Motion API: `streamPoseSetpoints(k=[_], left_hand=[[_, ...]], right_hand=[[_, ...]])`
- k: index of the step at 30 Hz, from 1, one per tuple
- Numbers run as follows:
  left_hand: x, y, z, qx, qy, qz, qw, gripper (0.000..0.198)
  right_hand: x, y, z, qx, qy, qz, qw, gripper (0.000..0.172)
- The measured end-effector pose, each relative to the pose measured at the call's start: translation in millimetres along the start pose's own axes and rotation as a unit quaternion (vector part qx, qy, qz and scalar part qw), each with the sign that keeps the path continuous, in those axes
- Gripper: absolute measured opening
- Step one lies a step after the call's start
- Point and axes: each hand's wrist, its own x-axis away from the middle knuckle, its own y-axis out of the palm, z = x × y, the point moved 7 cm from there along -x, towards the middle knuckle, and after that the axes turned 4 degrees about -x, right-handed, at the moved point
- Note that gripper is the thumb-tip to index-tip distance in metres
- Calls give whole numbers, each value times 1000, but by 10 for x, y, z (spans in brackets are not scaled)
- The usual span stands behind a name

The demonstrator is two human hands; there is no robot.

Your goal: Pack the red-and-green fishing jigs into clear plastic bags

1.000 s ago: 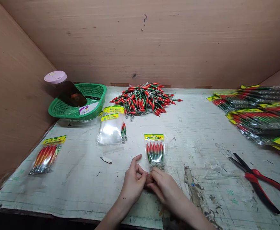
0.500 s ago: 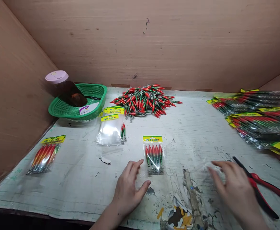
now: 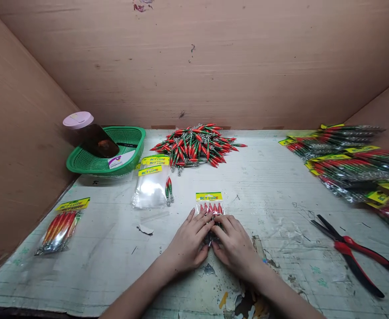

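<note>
The surface is pale, ruled with fine lines, and carries stains, creases and a worn patch at the near edge. A wooden back wall and two side walls enclose it. In the left rear corner sits a green basket with a lidded container leaning in it, beside a printed card. A pile of red-and-green lures lies near the back wall; a stack of clear bags and two loose lures lie in front of it. A bag of orange lures lies at left; open shears lie at right.

The filled bag (yellow header, "BCT LURE") is flat at front centre, under both hands. Left hand: palm down, fingers partly bent over the bag. Right hand: mirrored, fingertips near those of the left. Whether either grip clasps the bag or only presses it cannot be told — the contact points are covered.

Hidden: the lower part of the filled bag. Cut off: both forearms, by the lower frame edge, and the packed bags, by the right edge — overlapping, not countable.
</note>
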Motion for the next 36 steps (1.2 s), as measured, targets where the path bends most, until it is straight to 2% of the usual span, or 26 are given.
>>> streamPoseSetpoints(k=[7,11,14,16,19,22,25,29,33,36], left_hand=[[-32,-22,7,-6,-4,13,1000,67],[132,-119,-26,-11,24,5,1000,73],[304,-242,-47,-59,62,46,995,70],[378,-279,27,-102,116,77,985,56],[400,-262,213,-132,198,113,965,35],[362,-252,313,-131,212,152,957,19],[347,-257,320,-114,194,173,959,12],[361,-308,299,-83,160,201,963,13],[376,-321,390,-118,186,223,950,13],[370,-284,392,-145,186,216,947,14]], right_hand=[[-14,21,-22,7,-4,5,1000,29],[127,-182,113,-21,-12,0,1000,33],[307,-379,262,-11,-16,7,1000,28],[392,-428,249,26,-58,10,998,27],[445,-359,25,55,-187,11,981,24],[430,-291,-151,27,-267,32,963,28],[402,-286,-154,-3,-270,43,962,28],[417,-347,-95,-19,-254,41,966,25],[406,-387,-95,-20,-247,44,968,26],[380,-378,-107,-10,-250,53,967,27]])
